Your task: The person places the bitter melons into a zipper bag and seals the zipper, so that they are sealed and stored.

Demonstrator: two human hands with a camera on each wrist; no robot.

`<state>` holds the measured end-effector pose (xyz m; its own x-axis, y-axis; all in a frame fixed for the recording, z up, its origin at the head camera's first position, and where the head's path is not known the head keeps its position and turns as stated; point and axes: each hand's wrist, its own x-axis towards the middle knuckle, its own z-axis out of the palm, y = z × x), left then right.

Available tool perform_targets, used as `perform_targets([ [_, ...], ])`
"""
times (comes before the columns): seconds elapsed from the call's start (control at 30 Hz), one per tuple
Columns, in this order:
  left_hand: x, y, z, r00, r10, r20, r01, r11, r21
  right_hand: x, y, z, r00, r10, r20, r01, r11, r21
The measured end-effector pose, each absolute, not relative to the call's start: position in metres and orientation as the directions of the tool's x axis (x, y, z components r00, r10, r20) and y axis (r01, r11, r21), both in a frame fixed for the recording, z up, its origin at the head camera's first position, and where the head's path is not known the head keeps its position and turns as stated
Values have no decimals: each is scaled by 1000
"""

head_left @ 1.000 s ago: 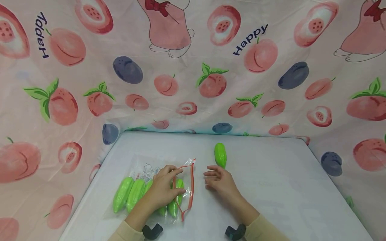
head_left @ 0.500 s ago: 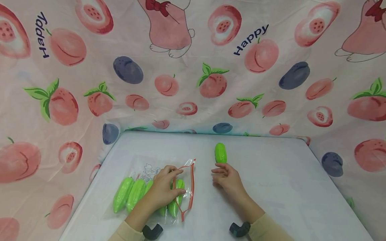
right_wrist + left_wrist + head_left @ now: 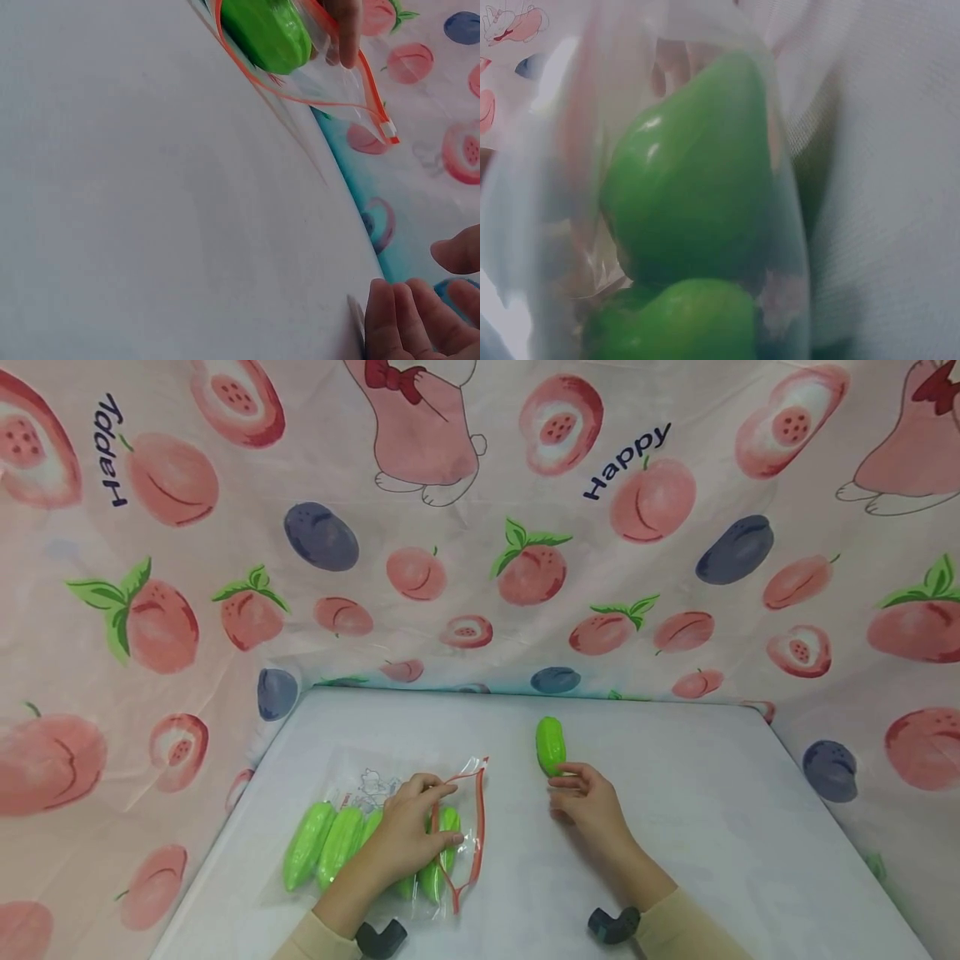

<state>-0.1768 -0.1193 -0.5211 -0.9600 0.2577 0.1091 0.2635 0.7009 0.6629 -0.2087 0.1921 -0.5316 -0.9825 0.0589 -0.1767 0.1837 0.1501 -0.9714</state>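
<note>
A clear zip bag [image 3: 352, 768] with an orange-red zip edge lies on the left of the white table, its mouth facing right and gaping. Inside are several glossy, long green ribbed vegetables [image 3: 303, 846]. My left hand [image 3: 408, 831] holds the bag by its mouth; its fingers [image 3: 348, 34] come over the zip edge in the right wrist view. One more green vegetable [image 3: 551, 742] lies alone at the back middle. Beside its near end is my right hand [image 3: 592, 797], fingers loosely bent and thumb apart, gripping nothing. Through the film, the left wrist view shows bagged vegetables [image 3: 697, 172] close up.
The white tabletop [image 3: 712, 835] reaches to a curtain [image 3: 480, 568] printed with peaches and plums, which hangs at the back and both sides. Dark curved pieces [image 3: 613, 927] sit by both wrists.
My right hand has moved to the right past the near end of the lone green vegetable, uncovering its tip again. The left hand and the bag stay where they were.
</note>
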Motion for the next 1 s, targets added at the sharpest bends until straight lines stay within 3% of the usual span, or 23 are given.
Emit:
perform_targets([
  [1.0,-175,-119,-519,-962,255,101,256,701,665,-242,219,-533,-979,123,-165,193,270,-943],
])
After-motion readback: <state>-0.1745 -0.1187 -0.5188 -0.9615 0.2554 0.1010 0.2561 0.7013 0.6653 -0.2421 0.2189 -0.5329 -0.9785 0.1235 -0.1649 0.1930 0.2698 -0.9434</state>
